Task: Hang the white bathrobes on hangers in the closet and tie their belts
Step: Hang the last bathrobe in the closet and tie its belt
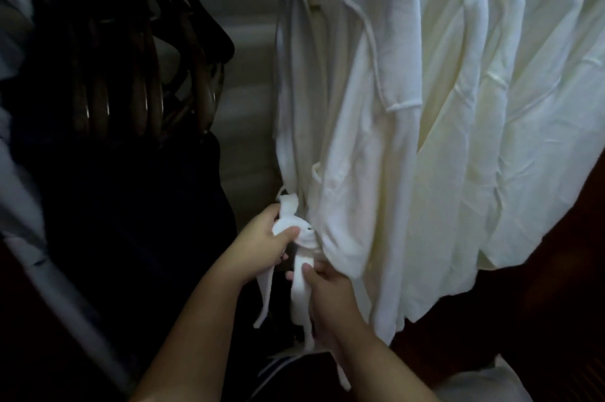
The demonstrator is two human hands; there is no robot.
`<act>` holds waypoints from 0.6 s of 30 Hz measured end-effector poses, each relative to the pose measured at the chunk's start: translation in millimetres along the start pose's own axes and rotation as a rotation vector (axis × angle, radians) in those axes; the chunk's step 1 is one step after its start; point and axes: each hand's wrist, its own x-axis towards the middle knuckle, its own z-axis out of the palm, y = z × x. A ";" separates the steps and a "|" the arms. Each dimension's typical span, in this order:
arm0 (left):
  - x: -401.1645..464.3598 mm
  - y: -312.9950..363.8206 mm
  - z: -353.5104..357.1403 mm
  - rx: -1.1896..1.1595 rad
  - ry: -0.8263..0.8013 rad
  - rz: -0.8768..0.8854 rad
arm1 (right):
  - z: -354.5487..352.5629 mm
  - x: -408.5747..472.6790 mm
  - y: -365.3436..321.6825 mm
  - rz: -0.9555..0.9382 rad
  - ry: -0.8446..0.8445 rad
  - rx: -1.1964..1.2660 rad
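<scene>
A white bathrobe (pixel 353 113) hangs in the closet, the leftmost of several white robes. Its belt (pixel 302 290) is knotted at the waist, just left of the robe's front edge. My left hand (pixel 262 239) grips the belt's loop at the knot, thumb over the fabric. My right hand (pixel 327 283) pinches the belt's hanging tail just below the knot. One thin belt end dangles down to the left of the tail.
More white bathrobes (pixel 491 90) hang close together to the right. Several empty dark wooden hangers (pixel 131 67) hang at the left over a dark garment (pixel 131 221). A pale closet wall (pixel 248 90) shows between them. The lower closet is in shadow.
</scene>
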 end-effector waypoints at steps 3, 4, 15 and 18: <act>26.0 6.8 -12.7 0.095 0.002 0.021 | 7.9 9.6 -16.4 0.196 -0.042 0.190; 35.8 7.3 -17.5 0.144 -0.023 0.013 | 8.5 12.9 -22.5 0.210 -0.021 0.190; 151.9 -18.3 -44.2 0.437 -0.153 -0.044 | -74.6 106.1 -35.8 -0.036 0.199 -0.614; 184.6 -39.3 -48.3 0.526 0.076 -0.049 | -100.6 109.8 -27.6 -0.056 0.151 -0.764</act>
